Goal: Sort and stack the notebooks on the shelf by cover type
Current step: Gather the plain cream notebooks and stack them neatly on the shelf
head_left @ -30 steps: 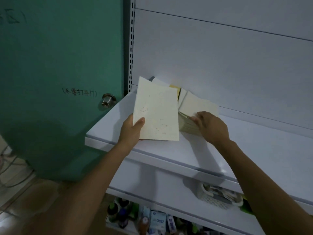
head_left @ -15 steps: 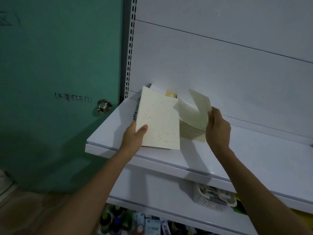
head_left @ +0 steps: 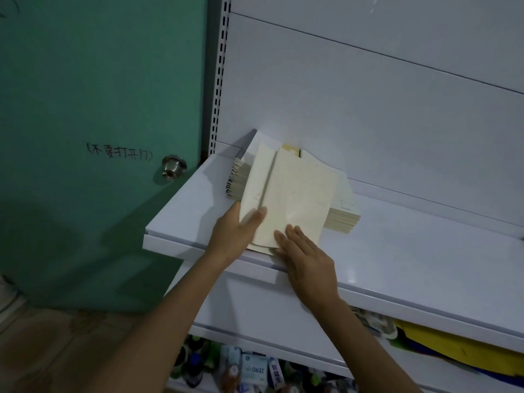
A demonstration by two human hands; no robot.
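While pinching two overlapped cream notebooks (head_left: 297, 194) in left hand (head_left: 231, 236), holds them at the shelf (head_left: 425, 251) front, long axes toward back wall (head_left: 368, 123). Lays straight right hand (head_left: 309, 262) fingers (head_left: 295, 236) on their near edge.

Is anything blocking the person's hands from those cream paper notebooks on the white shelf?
Nothing visible does. The left hand grips the cream paper notebooks by their near edge, and the right hand rests flat on the top one.
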